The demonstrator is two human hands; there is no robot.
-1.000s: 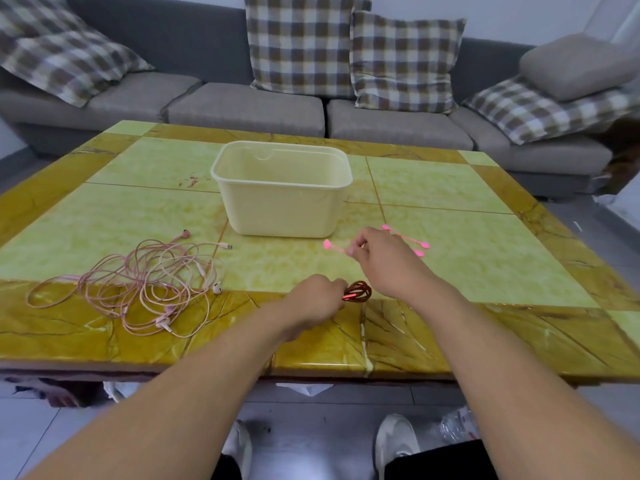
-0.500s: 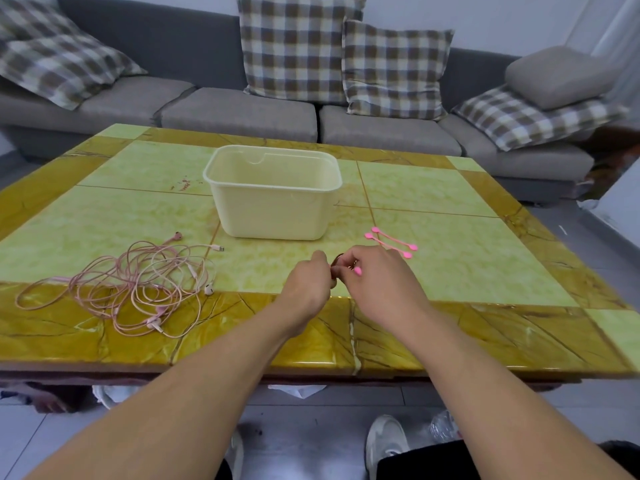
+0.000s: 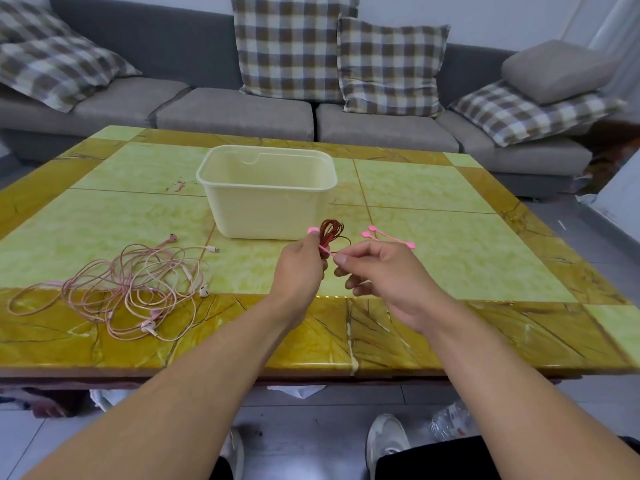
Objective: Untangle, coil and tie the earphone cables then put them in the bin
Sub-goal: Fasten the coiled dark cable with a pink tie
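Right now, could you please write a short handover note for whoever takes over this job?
Left hand grips the coiled dark red cable, lifted above the table.
Right hand pinches the pink tie at that coil.
Two spare pink ties lie right of the bin.
Done: red cable coiled.
Left: finish tying it, bin it, then untangle, coil, tie and bin the pink earphones at the table's left.

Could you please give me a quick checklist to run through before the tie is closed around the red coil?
1. Red coil gripped by left hand: ok.
2. Pink tie across the coil, one end pinched by right hand: ok.
3. Tie fastened: not ok.
4. Bin upright, open: ok.
5. Spare ties on table: ok.
6. Pink cables untangled: not ok.
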